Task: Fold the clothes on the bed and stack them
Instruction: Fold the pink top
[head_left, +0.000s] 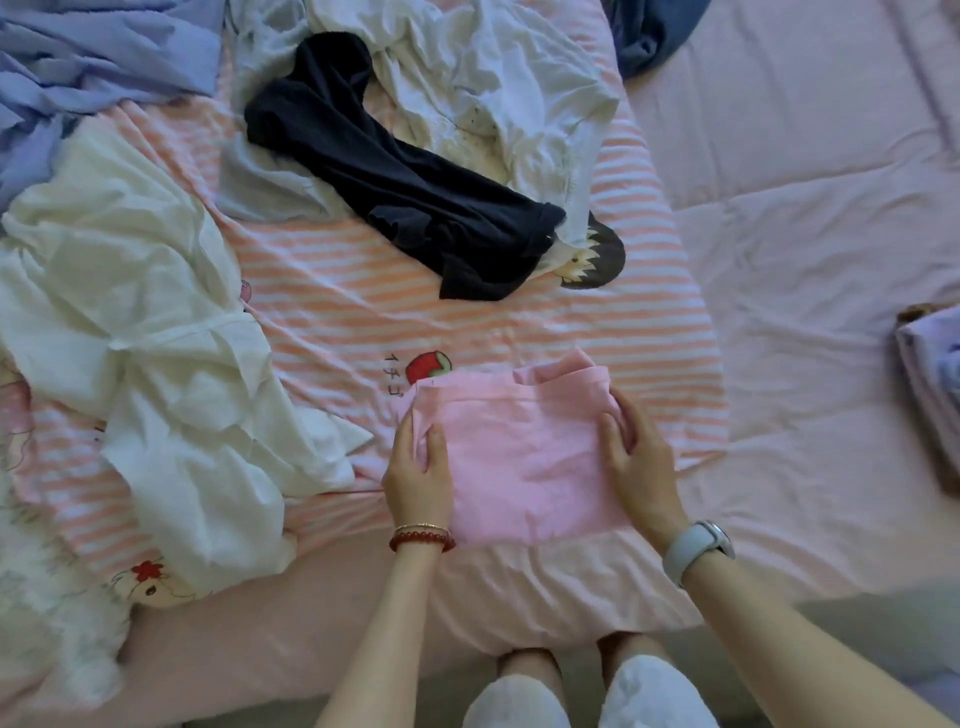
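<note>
Near the bed's front edge, left hand (418, 470) and right hand (636, 460) grip the pink garment (524, 457) by its sides.

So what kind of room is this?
Most likely a bedroom: a bed with a pink quilted cover, a pink-and-white striped cartoon blanket, and loose laundry such as a crumpled white garment.

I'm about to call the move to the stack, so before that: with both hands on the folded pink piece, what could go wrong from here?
1. The left hand and right hand hold only the side edges of the pink garment; lifted that way, the middle may sag and the fold open.
2. The stack lies at the far right, partly out of frame, so placing may be awkward.
3. The white garment lies close to the left hand and could get dragged.
</note>
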